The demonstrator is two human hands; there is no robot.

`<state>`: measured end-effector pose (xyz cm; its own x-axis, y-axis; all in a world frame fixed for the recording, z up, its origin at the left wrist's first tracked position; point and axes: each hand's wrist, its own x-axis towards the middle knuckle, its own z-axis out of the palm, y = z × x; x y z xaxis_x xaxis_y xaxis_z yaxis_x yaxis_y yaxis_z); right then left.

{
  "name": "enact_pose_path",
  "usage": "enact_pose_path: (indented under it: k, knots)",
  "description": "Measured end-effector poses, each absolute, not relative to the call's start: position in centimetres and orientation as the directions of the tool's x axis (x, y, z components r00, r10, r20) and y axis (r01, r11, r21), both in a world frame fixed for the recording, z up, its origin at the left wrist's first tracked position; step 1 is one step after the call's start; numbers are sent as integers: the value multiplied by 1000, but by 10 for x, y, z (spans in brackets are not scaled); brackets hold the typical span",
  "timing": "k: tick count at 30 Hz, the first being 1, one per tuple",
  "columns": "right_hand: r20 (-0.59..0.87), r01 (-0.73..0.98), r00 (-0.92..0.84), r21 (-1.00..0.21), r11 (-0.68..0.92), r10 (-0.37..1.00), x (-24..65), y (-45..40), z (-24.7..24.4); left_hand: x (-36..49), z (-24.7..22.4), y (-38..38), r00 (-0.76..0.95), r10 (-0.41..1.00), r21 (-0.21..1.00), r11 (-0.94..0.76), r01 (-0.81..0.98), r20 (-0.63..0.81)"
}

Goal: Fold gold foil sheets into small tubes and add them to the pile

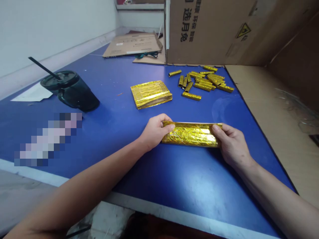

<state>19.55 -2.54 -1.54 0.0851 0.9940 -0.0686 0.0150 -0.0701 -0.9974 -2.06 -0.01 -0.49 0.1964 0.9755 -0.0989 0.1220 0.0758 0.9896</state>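
Observation:
A shiny gold foil sheet (191, 135), folded into a long band, is stretched between my hands above the blue table (159, 172). My left hand (157, 131) grips its left end, thumb on top and fingers behind. At the right end, my right hand (233, 142) pinches the same sheet with the thumb on its front. Beyond my left hand lies a stack of flat gold sheets (151, 93). Several small folded gold pieces (203, 87) are scattered farther back on the right.
A dark cup (77, 91) with a straw stands at the left beside white paper (32, 93). A blurred-out item (48, 141) lies nearer. Flattened cardboard (134, 44) and a large cardboard box (211, 36) are at the back.

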Motion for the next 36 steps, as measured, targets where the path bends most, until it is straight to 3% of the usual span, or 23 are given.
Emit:
enact_pose_path:
  k: [5, 10, 16, 25, 36]
  knots:
    - [-38, 64, 130, -997, -46, 991, 193, -26, -18, -17, -13, 0, 135, 990, 966, -81, 246, 49]
    - [-62, 101, 175, -992, -81, 983, 189, -27, -15, -14, -16, -2, 98, 969, 852, -244, 463, 225]
    - [-144, -2, 204, -989, -146, 968, 186, -22, -7, -12, -11, -7, 116, 975, 781, -222, 583, 191]
    - [-107, 40, 228, -992, -119, 968, 191, -22, -13, -12, -11, -9, 153, 959, 762, -282, 582, 237]
    - [161, 441, 216, -896, 51, 963, 194, -19, -20, -10, -14, -9, 136, 976, 782, -216, 584, 169]
